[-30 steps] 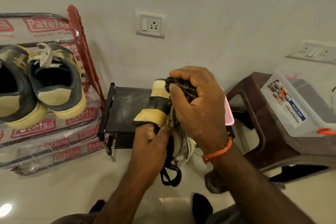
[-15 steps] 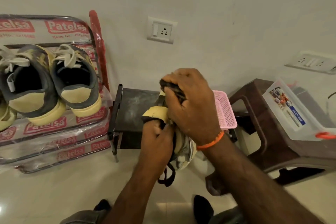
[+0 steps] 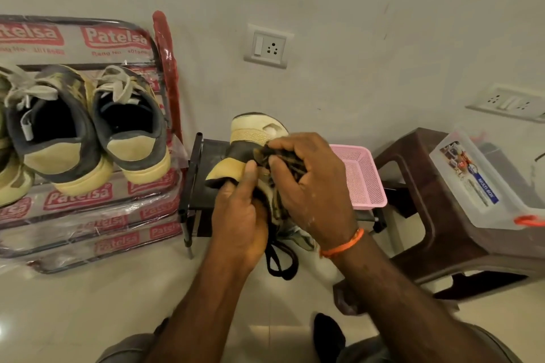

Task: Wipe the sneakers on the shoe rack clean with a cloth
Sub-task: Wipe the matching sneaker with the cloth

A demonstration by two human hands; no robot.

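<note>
My left hand (image 3: 240, 215) grips a yellow and dark grey sneaker (image 3: 253, 138) by its heel, sole turned away from me, black laces hanging below. My right hand (image 3: 309, 183) clutches a dark crumpled cloth (image 3: 283, 156) and presses it against the sneaker's side. To the left, two more yellow and grey sneakers (image 3: 88, 127) with white laces sit heels toward me on the shoe rack (image 3: 165, 68), which is wrapped in clear printed plastic. Part of a third sneaker shows at the left edge.
Behind my hands a small black rack (image 3: 200, 174) carries a pink mesh basket (image 3: 362, 180). A brown plastic stool (image 3: 418, 215) at the right bears a clear lidded box (image 3: 477, 186). The wall has two socket plates. Glossy tiled floor lies below.
The sneaker has been tilted so its pale sole now shows above my right hand. My right hand with the cloth has slid down along the shoe's side. The view has shifted left.
</note>
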